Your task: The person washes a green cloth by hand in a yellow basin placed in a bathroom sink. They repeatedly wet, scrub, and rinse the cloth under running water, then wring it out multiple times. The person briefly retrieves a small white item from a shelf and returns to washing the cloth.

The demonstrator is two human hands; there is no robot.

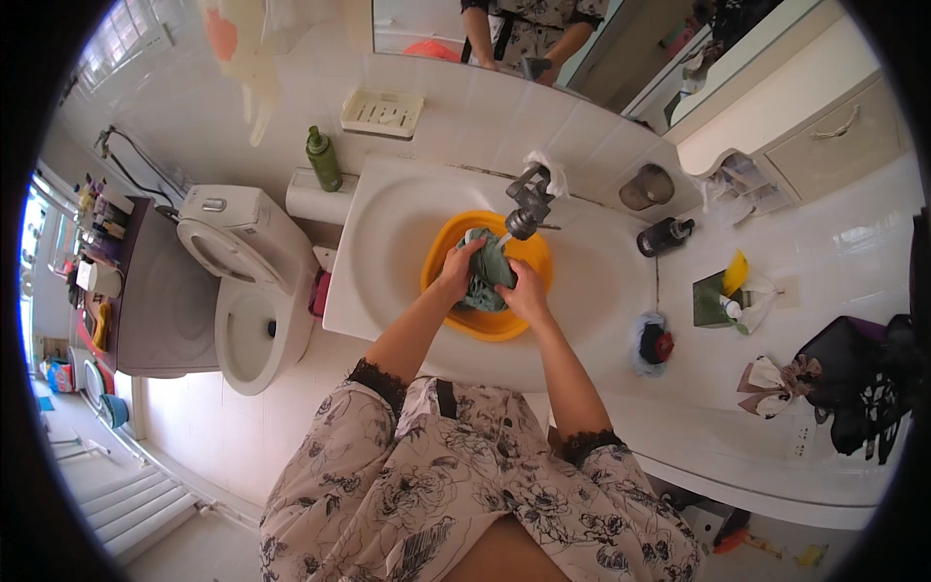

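Note:
A yellow-orange plastic basin (443, 312) stands in the white washbasin (373, 242). Over it, both hands grip a bunched green cloth (488, 272), perhaps a garment, whose kind I cannot make out. My left hand (459, 267) is closed on its left edge, and my right hand (527, 293) pinches its right side. Directly above the cloth is the dark grey faucet (529, 206), and a stream of water seems to run from its spout onto the fabric. The lower part of the cloth hangs down inside the basin.
A green bottle (324, 159) stands at the sink's back left, below a soap dish (382, 113). On the right counter lie a black bottle (665, 236), a scrunchie (654, 344), a green tissue box (716, 298) and dark clothing (853, 378). The toilet (254, 320) is at left.

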